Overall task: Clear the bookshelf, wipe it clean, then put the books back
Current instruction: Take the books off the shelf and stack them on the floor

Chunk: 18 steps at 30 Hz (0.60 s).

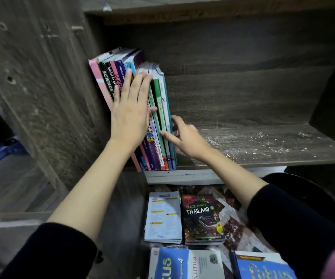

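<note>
Row of books (107,81): thin paperback workbooks standing at the far left end of the shelf board (263,146), leaning left against the side panel (51,87).

Left hand (131,109): flat on the spines, fingers straight and together, pressing rather than gripping; nothing is enclosed.

Right hand (184,137): at the open end of the row, low down. The thumb lies on the outer cover of the end book (165,101) and the forefinger crosses the foot of its spine, a loose pinch on that one volume.

Shelf board, right portion: bare of books, marked with pale specks and scuffs (263,137); it looks unwiped.

Below the shelf: loose books lying flat, among them a dark "Thailand" paperback (202,218), a white booklet (163,216) and blue-covered textbooks (174,264).

Handling, as judged: each book is light and limp with a glossy, slippery cover, but the row together is weighty. Taken singly, the neighbours will likely slump to the right. Best hold is probably both palms squeezing the block from its two outer covers, low near the shelf, lifted as one.
</note>
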Available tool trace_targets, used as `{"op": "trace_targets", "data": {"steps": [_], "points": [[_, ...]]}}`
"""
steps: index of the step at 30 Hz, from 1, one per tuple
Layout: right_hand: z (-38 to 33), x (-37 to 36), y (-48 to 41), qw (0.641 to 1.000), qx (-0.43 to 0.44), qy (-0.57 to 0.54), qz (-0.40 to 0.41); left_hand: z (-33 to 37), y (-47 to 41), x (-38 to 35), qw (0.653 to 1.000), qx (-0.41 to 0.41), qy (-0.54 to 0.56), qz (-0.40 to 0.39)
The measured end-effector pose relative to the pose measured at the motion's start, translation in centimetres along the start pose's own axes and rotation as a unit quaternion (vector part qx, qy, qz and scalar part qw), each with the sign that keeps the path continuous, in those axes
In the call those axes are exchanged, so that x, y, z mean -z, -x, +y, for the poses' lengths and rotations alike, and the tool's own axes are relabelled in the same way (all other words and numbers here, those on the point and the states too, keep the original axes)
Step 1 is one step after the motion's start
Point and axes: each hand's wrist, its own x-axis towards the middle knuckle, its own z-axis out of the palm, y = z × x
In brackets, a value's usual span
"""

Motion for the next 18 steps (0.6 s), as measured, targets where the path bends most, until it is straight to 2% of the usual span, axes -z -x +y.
{"op": "trace_targets", "data": {"steps": [7, 13, 16, 18], "points": [[-0.7, -0.3, 0.1, 0.999, -0.021, -0.048, 0.010, 0.0, 0.1, -0.4, 1.000, -0.004, 0.013, 0.017], [-1.2, -0.6, 1.1, 0.996, -0.043, -0.045, 0.059, 0.2, 0.4, 0.5, 0.999, -0.002, 0.042, -0.005], [-1.6, -0.5, 3.0, 0.997, -0.015, -0.056, 0.060, 0.2, 0.5, 0.9, 0.990, 0.010, 0.137, -0.028], [-1.6, -0.7, 4.2, 0.996, 0.006, -0.062, 0.063, 0.8, 1.4, 1.0, 0.968, 0.037, 0.249, -0.020]]}}
